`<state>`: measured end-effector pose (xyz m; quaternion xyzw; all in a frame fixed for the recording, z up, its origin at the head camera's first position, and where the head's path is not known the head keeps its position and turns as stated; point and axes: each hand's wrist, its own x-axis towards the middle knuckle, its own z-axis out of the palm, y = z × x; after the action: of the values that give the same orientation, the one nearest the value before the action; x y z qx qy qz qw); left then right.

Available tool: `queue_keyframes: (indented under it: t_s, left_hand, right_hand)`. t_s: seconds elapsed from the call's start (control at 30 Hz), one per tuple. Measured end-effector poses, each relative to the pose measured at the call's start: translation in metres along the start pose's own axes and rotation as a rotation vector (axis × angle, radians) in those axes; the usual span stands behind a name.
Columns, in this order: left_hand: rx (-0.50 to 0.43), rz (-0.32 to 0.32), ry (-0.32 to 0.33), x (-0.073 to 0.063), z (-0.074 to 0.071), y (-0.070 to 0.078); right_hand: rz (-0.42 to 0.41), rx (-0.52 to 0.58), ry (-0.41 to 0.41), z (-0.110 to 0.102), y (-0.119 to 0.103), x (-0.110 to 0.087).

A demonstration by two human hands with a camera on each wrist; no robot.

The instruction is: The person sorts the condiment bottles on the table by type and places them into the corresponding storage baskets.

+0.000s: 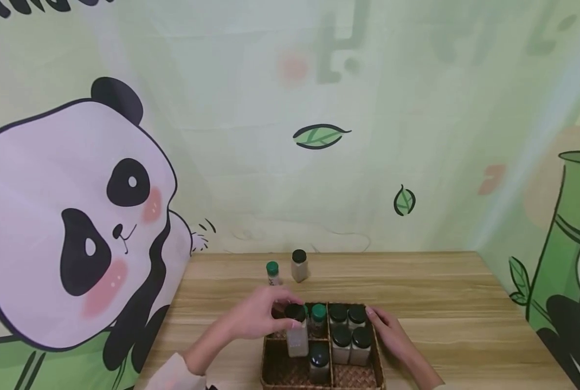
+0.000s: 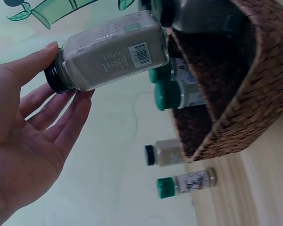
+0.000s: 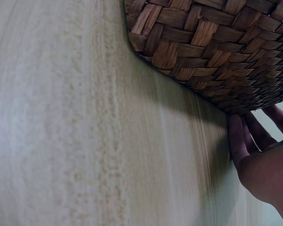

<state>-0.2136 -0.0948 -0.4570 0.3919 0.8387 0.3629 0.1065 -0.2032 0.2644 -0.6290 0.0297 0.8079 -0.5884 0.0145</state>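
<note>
My left hand (image 1: pixel 257 314) pinches the black lid of a clear square spice jar (image 1: pixel 297 342) filled with grey-beige powder. In the left wrist view, the jar (image 2: pixel 115 52) shows a barcode and printed text, with thumb and fingers around its lid. It hangs over the left part of a brown woven basket (image 1: pixel 379 364) with dividers. My right hand (image 1: pixel 391 337) touches the basket's far right corner; in the right wrist view its fingers (image 3: pixel 237 136) lie against the woven side. Several black-lidded jars (image 1: pixel 341 338) stand in the right compartments, and another black-lidded jar (image 1: pixel 319 357) in the front left one.
Behind the basket, a green-capped bottle (image 1: pixel 272 272) and a black-lidded jar (image 1: pixel 299 265) stand on the wooden table (image 1: pixel 436 287). Another green-capped bottle (image 1: pixel 318 317) sits in the back left compartment. A panda-printed cloth (image 1: pixel 251 162) hangs behind the table.
</note>
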Motion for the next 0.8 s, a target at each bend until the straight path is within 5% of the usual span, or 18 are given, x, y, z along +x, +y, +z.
queue_keyframes:
  t_s: [0.23, 0.53, 0.8]
  left_hand:
    - [-0.079, -0.041, -0.031, 0.000, 0.011, -0.011]
    - [-0.014, -0.056, -0.076, 0.001, 0.026, -0.018]
    - [-0.071, -0.083, -0.103, -0.001, 0.040, -0.026]
  right_hand:
    - [0.000, -0.011, -0.004, -0.002, 0.001, 0.000]
    - [-0.046, -0.007, 0.008, 0.000, 0.001, -0.001]
    - [-0.032, -0.003, 0.007, 0.000, -0.002, -0.002]
